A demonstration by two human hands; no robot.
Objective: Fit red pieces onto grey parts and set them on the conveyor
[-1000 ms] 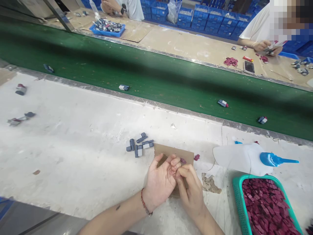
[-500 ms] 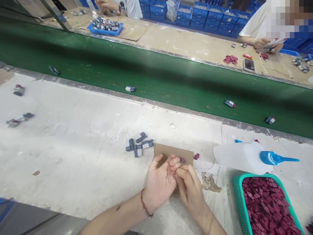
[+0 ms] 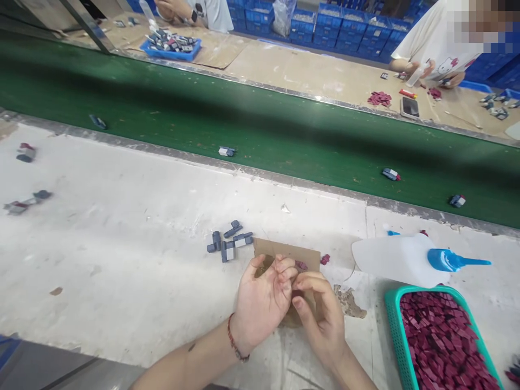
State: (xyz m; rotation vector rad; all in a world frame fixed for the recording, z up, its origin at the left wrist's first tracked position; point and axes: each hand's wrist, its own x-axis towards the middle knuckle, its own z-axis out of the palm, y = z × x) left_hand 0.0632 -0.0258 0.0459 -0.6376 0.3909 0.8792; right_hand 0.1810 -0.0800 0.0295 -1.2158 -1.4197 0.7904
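Observation:
My left hand is palm up with its fingers curled inward; anything in them is too small or hidden to make out. Against those fingertips rests the index finger of my right hand, its thumb held apart, with no object visible in its grasp. Beneath both hands lies a cardboard piece with a brown wet-looking patch and a small maroon piece. Another maroon piece sits just off its right edge. Several blue-grey and white plastic parts lie to the left.
A white bottle with a blue nozzle lies at right, behind a green basket of maroon pieces. Beyond the white table runs a green conveyor belt carrying several small parts. Two people sit across it, near a blue tray.
My right thumb has parted from its index finger, which stays at my left fingertips. Parts on the belt have shifted right. One person opposite now holds a clear bottle.

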